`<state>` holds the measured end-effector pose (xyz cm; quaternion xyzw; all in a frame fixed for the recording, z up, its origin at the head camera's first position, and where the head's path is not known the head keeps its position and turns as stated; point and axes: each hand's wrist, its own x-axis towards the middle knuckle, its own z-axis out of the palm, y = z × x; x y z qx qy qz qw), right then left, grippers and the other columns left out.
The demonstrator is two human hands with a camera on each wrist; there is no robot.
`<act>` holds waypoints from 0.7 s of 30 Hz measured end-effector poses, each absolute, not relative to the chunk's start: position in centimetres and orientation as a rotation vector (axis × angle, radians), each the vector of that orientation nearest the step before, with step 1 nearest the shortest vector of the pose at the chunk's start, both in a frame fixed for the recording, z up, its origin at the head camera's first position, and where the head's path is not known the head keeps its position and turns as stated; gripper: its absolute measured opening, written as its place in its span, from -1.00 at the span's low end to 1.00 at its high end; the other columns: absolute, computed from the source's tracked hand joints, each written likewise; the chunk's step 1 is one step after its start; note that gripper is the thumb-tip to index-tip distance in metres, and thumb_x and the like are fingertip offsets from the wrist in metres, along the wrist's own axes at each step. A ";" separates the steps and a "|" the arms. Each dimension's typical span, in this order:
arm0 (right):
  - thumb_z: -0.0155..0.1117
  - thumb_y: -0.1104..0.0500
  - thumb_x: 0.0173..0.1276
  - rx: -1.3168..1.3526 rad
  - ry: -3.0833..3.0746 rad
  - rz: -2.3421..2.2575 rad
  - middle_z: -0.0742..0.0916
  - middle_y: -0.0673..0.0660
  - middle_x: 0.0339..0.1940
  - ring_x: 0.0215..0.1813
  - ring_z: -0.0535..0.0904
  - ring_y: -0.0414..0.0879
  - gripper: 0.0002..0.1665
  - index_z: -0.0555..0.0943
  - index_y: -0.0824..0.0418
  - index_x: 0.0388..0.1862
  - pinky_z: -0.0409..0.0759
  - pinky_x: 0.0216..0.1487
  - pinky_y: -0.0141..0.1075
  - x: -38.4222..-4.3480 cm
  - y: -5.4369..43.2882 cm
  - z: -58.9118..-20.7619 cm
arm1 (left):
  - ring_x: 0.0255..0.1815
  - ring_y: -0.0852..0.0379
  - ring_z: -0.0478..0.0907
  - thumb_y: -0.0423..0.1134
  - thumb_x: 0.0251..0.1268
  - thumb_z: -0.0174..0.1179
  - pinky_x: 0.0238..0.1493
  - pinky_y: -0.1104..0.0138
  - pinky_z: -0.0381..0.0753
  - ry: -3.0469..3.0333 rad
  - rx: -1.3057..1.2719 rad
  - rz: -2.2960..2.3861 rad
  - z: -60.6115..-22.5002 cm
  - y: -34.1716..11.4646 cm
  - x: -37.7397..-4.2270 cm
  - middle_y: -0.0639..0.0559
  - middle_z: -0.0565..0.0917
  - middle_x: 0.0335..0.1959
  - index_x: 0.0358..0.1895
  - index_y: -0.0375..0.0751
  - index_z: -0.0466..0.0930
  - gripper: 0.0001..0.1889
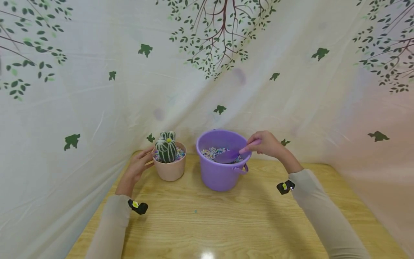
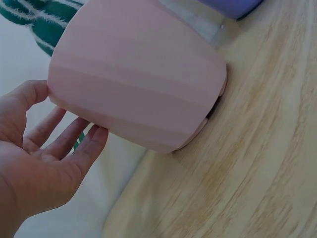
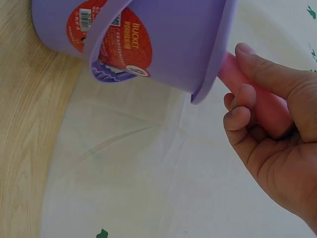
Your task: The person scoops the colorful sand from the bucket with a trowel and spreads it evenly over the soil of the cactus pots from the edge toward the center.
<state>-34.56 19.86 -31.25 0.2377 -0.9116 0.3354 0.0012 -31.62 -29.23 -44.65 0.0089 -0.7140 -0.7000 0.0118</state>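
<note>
A pale pink pot (image 1: 170,172) holds a striped green cactus (image 1: 166,150) with a yellow flower, set in coloured gravel (image 1: 180,154). My left hand (image 1: 138,166) rests its fingertips on the pot's left side; the left wrist view shows the thumb at the rim and the fingers extended along the wall. To the right stands a purple bucket (image 1: 220,177), part filled with the same gravel (image 1: 211,153). My right hand (image 1: 266,144) grips the pink handle (image 3: 270,106) of a small shovel, whose purple blade (image 1: 226,156) lies low in the bucket over the gravel.
Both vessels stand on a light wooden table (image 1: 200,230) near its back edge. A pale cloth (image 1: 181,82) printed with leaves hangs behind and at the sides. The bucket's handle (image 1: 242,169) hangs at its front right. One tiny blue bit (image 1: 195,211) lies on the tabletop.
</note>
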 end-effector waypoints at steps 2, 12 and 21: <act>0.49 0.18 0.31 0.747 -2.868 1.058 0.78 0.25 -0.22 -0.49 0.57 -0.10 -0.75 0.75 0.33 -0.14 0.59 -0.48 -0.32 -34.8 19.8 -31.5 | -0.04 0.49 0.57 -0.07 0.59 0.08 0.07 0.51 0.64 -2.186 0.061 -2.195 -44.7 -29.0 -31.6 0.40 0.59 0.05 0.58 -0.24 0.19 -0.36; 0.52 0.16 0.28 0.765 -2.876 1.051 0.78 0.19 -0.34 -0.53 0.54 -0.12 -0.77 0.77 0.32 -0.20 0.54 -0.51 -0.36 -35.0 19.1 -32.0 | -0.06 0.48 0.57 -0.17 0.62 0.03 0.33 0.30 0.58 -2.157 0.157 -2.229 -43.5 -28.0 -31.0 0.20 0.50 0.41 0.56 -0.20 0.24 -0.45; 0.49 0.19 0.31 0.808 -2.913 0.970 0.80 0.24 -0.18 -0.22 0.65 -0.01 -0.77 0.76 0.31 -0.14 0.64 -0.24 -0.28 -35.2 18.9 -32.3 | 0.05 0.44 0.52 -0.05 0.63 0.01 0.54 0.10 0.37 -2.150 0.186 -2.231 -44.3 -27.7 -31.7 -0.04 0.25 0.60 0.59 -0.06 0.22 -0.43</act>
